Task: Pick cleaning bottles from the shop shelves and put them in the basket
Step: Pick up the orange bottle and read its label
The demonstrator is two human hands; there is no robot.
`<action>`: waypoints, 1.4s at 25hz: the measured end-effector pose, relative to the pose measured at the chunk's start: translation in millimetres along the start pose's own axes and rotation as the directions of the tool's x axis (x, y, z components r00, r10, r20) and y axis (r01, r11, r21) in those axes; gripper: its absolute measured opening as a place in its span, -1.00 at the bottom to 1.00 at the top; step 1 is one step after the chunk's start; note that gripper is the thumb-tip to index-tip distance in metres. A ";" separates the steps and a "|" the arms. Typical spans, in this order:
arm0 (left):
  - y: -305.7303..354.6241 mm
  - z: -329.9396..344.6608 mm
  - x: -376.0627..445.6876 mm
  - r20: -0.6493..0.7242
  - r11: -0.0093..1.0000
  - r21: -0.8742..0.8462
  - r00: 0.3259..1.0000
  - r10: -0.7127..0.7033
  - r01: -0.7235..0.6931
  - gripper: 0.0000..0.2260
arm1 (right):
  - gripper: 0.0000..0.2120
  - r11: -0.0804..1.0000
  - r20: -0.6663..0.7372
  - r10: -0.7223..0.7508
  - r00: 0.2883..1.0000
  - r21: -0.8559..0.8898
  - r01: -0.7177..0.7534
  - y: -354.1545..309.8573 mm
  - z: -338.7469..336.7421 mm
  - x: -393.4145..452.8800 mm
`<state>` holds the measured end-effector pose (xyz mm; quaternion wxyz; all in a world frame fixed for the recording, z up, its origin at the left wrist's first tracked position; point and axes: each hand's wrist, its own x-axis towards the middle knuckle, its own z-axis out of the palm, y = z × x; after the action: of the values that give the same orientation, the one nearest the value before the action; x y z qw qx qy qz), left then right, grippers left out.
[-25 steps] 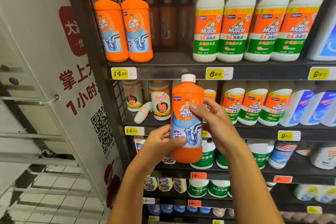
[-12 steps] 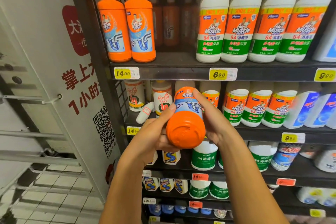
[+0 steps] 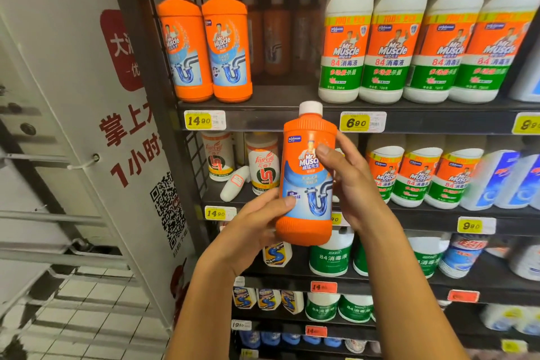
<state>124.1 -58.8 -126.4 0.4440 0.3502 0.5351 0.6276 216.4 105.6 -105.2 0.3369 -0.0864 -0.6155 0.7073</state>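
Before the dark shop shelves (image 3: 263, 121), an orange drain-cleaner bottle (image 3: 306, 181) with a white cap is held upright in mid-air by both hands, its blue pipe label turned toward the camera. Its lower left side is gripped by the left hand (image 3: 251, 231), whose thumb is laid across the label's bottom corner. Its right side is clasped by the right hand (image 3: 353, 184), the thumb pressed on the label's upper part and the fingers wrapped behind, out of sight. The bottle is kept clear of every shelf, in front of the second one down. On the top shelf, far left, two matching orange bottles (image 3: 204, 44) are stood side by side, and to their right a row of tall white disinfectant bottles (image 3: 409, 38) is lined up. Yellow price tags (image 3: 204, 120) are fixed along the shelf edges. At the left, a white panel with red characters and a QR code (image 3: 168, 207) is seen beside the shelf frame.
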 end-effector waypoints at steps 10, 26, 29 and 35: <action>-8.6 15.6 3.1 -0.256 0.974 -0.009 0.943 0.215 -0.224 -0.55 | -0.53 1.000 0.039 -0.011 0.999 -0.006 0.011 -5.0 -1.1 -0.2; -7.2 20.2 -1.5 -0.269 0.968 0.002 0.933 0.240 -0.249 -0.55 | -0.61 0.997 0.075 -0.013 0.997 -0.074 0.018 -24.5 18.3 -2.4; -1.5 32.4 -1.5 -0.367 0.923 0.180 0.847 0.385 -0.341 -0.65 | -0.63 0.992 0.072 -0.043 0.996 -0.117 0.052 -27.3 22.8 -3.5; 21.1 5.9 -8.8 -0.108 0.969 -0.066 0.967 0.229 -0.237 -0.48 | -0.56 0.993 0.051 -0.047 0.998 0.114 0.041 -39.1 20.0 3.7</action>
<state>128.8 -65.6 -104.3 0.3532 0.3612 0.4867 0.7127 217.3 92.1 -63.2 0.3402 -0.0344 -0.5852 0.7353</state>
